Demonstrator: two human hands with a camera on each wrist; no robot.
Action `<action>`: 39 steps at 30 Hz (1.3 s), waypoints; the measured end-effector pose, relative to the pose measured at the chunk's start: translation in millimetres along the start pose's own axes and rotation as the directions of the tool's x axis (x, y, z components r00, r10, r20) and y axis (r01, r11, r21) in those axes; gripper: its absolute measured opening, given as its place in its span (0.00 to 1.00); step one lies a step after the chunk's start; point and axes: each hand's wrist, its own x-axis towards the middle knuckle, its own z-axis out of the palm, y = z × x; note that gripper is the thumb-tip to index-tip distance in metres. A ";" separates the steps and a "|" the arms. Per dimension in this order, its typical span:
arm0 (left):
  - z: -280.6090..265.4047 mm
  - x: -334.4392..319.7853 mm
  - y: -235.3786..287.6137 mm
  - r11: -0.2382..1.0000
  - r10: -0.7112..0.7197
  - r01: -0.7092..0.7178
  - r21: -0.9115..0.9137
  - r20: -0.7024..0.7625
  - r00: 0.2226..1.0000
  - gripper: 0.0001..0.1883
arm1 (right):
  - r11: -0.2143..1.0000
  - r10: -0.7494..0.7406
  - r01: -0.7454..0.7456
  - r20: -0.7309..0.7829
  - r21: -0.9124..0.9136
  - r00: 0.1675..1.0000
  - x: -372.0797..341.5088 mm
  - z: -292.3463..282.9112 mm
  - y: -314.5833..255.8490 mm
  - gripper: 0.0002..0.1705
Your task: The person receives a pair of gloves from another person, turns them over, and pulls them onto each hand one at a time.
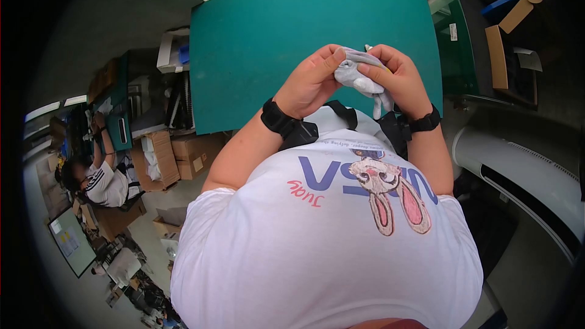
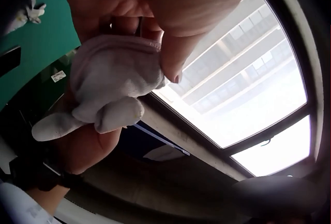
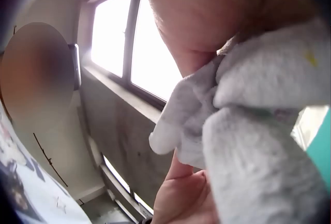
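A light grey cloth glove (image 1: pixel 361 79) is held up between both hands over the near part of the table. My left hand (image 1: pixel 312 74) pinches the cuff between thumb and fingers. On the other side, my right hand (image 1: pixel 403 79) grips the glove with its thumb laid across the cloth. In the left wrist view the glove (image 2: pixel 116 74) shows a pinkish hem at the top, with stubby glove fingers hanging below. Seen from the right wrist, the glove (image 3: pixel 264 74) carries a small yellow mark, and two of its fingers fill the foreground.
Both hands are above a green table (image 1: pixel 262 30). Another pale crumpled cloth item (image 2: pixel 33 14) lies on it in the left wrist view. An open cardboard box (image 1: pixel 509 55) stands to the right, cartons (image 1: pixel 198 152) to the left. Further left, another person (image 1: pixel 109 180) sits working.
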 end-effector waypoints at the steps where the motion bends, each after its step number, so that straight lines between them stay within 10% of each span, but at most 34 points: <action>1: -0.8 1.5 0.5 0.999 -0.016 0.016 0.043 -0.007 1.000 0.16 | 1.000 -0.007 0.007 -0.016 -0.016 1.000 -0.8 -1.4 1.9 0.12; 25: 18.7 15.0 -1.7 0.984 -0.170 0.164 -0.072 -0.073 0.983 0.18 | 0.867 0.105 -0.166 0.152 0.471 0.983 -7.2 -25.5 17.5 0.11; 39: 16.1 5.6 8.9 0.963 -0.178 0.178 0.201 -0.020 0.984 0.20 | 0.753 -0.043 -0.132 0.248 0.644 0.968 -14.2 -14.0 14.1 0.19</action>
